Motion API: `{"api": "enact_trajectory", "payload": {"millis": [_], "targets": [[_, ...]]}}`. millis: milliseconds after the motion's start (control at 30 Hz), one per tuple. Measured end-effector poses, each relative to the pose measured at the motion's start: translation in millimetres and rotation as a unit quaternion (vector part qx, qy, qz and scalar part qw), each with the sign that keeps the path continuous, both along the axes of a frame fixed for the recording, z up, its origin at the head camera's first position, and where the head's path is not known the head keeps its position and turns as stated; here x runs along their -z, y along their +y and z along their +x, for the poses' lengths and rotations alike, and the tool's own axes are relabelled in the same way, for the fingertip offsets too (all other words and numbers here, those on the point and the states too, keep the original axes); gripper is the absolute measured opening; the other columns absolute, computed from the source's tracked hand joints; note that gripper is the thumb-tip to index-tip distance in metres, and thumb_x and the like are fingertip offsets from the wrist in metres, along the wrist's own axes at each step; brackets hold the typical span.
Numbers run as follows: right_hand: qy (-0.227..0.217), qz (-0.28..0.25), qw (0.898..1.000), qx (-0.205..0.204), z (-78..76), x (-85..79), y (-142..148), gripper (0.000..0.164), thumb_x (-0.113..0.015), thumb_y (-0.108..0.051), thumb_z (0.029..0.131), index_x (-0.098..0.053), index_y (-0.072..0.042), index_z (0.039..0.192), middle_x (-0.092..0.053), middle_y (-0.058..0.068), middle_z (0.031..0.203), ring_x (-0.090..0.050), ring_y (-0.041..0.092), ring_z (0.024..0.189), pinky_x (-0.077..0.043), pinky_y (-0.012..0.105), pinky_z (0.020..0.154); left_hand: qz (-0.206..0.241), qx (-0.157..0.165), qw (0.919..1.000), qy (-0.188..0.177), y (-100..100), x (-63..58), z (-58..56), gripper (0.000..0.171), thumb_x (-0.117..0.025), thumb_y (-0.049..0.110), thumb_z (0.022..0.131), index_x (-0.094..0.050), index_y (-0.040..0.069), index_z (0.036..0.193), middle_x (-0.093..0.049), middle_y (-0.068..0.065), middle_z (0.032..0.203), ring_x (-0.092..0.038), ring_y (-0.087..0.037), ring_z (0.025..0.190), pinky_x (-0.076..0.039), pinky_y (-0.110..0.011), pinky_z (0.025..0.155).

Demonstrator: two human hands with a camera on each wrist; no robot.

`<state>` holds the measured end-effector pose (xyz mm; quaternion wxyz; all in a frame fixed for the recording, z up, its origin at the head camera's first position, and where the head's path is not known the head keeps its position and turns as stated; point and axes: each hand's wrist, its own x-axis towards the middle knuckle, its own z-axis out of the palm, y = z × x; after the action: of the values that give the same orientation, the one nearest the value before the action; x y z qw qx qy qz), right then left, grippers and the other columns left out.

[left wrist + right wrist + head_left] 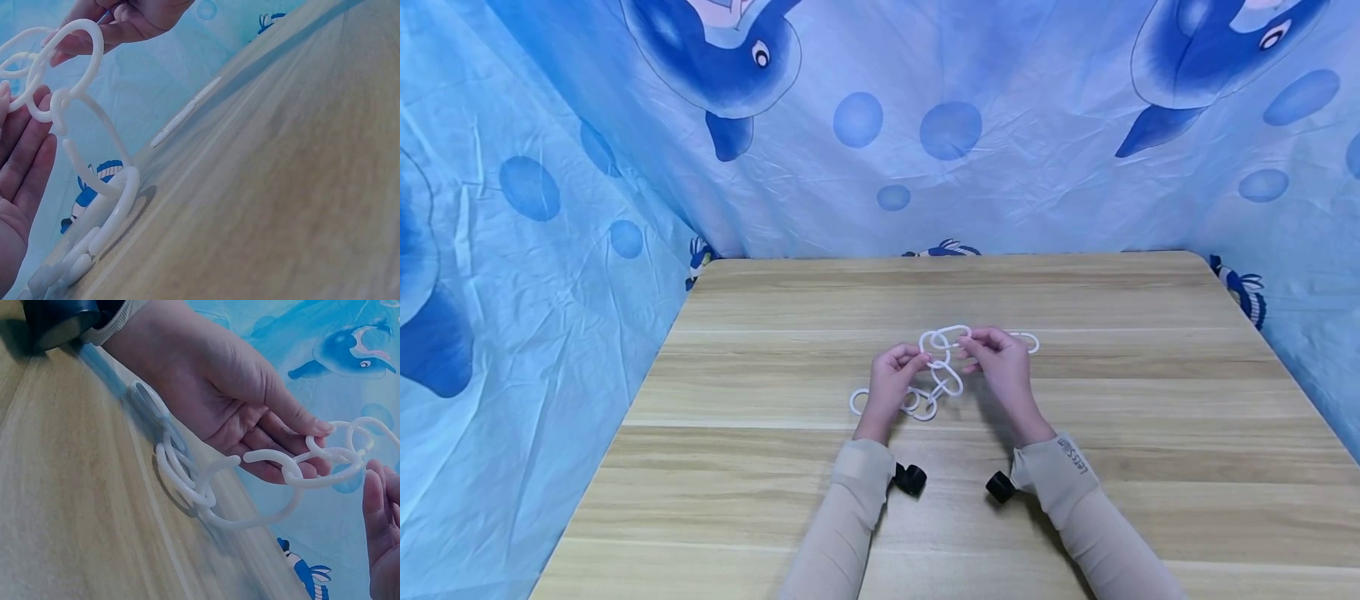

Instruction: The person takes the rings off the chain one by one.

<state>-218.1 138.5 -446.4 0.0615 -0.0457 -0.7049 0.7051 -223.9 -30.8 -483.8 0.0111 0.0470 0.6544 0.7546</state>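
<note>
A chain of white plastic links (325,483) runs between both hands and trails down to the table. My left hand (892,385) pinches one link near its upper end between thumb and fingers. With thumb and fingertips, my right hand (1006,367) holds the adjoining link (955,327), just right of the left hand. Below them hangs a link with a gap in its side (250,522). The chain's lower links (119,215) lie on the wood beside and under the left hand; that hand hides part of them.
Apart from the chain, white link pieces (187,112) lie flat on the wooden table (1150,400), partly behind the right hand in the head view. Blue dolphin-print cloth (1037,183) hangs behind the table and at its sides. Black wrist cameras (912,481) sit at both cuffs.
</note>
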Motion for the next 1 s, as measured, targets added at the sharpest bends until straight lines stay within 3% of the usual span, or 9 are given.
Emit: {"api": "enact_trajectory", "payload": {"millis": [300, 600, 1000], "targets": [[0.015, -0.020, 1.000, -0.004, 1.7, 1.2, -3.8, 0.013, -0.068, 0.002, 0.087, -0.064, 0.010, 0.096, -0.068, -0.011, 0.071, -0.066, 0.004, 0.063, -0.059, 0.023, 0.054, 0.001, -0.005, 1.0000, -0.001, 0.1, 1.1, -0.9, 0.019, -0.066, 0.001, 0.088, -0.061, -0.015, 0.098, -0.074, -0.016, 0.089, -0.070, -0.004, 0.072, -0.057, -0.026, 0.089], [0.028, -0.022, 0.999, -0.018, 1.6, 4.5, -4.4, 0.020, -0.068, 0.002, 0.086, -0.062, 0.015, 0.100, -0.069, -0.014, 0.071, -0.066, 0.003, 0.063, -0.058, 0.021, 0.053, 0.000, -0.013, 0.9999, 0.009, 1.0, 0.1, -0.5, 0.018, -0.065, -0.002, 0.088, -0.060, -0.017, 0.098, -0.071, -0.026, 0.093, -0.070, -0.003, 0.070, -0.058, -0.024, 0.086], [0.041, -0.031, 0.998, -0.027, 2.0, 4.8, -3.0, 0.018, -0.068, 0.003, 0.086, -0.063, 0.014, 0.099, -0.069, -0.014, 0.071, -0.066, 0.004, 0.061, -0.057, 0.022, 0.051, -0.015, -0.013, 0.9998, 0.008, 0.2, 0.3, -0.2, 0.017, -0.066, 0.001, 0.088, -0.062, -0.014, 0.097, -0.073, -0.021, 0.091, -0.070, -0.003, 0.071, -0.057, -0.026, 0.088]]}}
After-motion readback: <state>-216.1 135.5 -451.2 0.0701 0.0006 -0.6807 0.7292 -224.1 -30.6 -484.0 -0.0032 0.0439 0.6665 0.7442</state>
